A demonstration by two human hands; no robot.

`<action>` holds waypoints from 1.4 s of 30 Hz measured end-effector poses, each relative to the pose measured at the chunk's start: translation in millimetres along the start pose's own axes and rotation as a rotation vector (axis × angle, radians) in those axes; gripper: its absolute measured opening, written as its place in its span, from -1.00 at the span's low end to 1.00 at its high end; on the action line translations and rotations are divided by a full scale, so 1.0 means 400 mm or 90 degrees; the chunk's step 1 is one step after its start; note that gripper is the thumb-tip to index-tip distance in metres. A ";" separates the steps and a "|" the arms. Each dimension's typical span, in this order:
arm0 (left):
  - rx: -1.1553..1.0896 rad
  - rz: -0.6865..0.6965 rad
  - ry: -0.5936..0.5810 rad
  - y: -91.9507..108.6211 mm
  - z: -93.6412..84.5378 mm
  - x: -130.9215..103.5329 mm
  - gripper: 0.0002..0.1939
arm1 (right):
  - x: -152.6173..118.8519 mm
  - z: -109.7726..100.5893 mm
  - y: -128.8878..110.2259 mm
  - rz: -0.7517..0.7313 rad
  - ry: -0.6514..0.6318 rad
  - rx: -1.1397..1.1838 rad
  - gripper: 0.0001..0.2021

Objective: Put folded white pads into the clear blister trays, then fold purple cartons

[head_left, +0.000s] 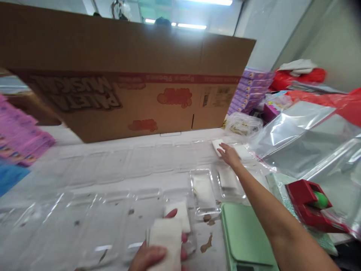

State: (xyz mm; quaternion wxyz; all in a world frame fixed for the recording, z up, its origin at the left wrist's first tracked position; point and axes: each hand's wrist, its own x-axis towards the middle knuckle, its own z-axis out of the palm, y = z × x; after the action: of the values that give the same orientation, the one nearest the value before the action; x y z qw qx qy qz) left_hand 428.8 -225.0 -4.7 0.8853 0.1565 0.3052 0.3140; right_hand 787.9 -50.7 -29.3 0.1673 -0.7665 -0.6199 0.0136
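My left hand [153,256] is at the bottom centre, wrapped round a stack of white rectangular pads [166,235]. Farther off, my right hand [229,153] reaches over the back row, fingers stretched out. Its fingertips are at the right edge of a white pad [217,146] lying in a clear plastic tray. Beside this, another white pad [242,151] lies partly behind the hand. In the front row, a clear plastic tray [210,211] contains a white pad [202,188]. Another white pad [183,215] shows just behind the held stack.
Rows of clear trays [113,165] cover the white table. A large cardboard box [135,116] stands along the back. Under my right arm is a green scale [245,233]; a red tape dispenser [304,203] and clear plastic bags [299,131] lie to the right. Pink boxes [22,131] are stacked left.
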 end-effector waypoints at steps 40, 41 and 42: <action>-0.137 -0.046 -0.274 -0.166 -0.075 -0.182 -0.59 | -0.705 -0.184 -0.457 -0.363 -0.270 0.429 -0.88; -0.123 -0.036 -0.266 -0.166 -0.074 -0.182 -0.61 | -0.705 -0.184 -0.462 -0.376 -0.263 0.420 -0.89; -0.106 -0.023 -0.255 -0.165 -0.073 -0.183 -0.62 | -0.705 -0.184 -0.465 -0.385 -0.256 0.410 -0.89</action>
State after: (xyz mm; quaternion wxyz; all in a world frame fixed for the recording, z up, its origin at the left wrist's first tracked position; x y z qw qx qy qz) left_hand 395.6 -320.1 -25.6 0.9437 0.1368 0.0990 0.2844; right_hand 563.5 -305.0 38.5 0.2697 -0.4430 -0.7993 0.3034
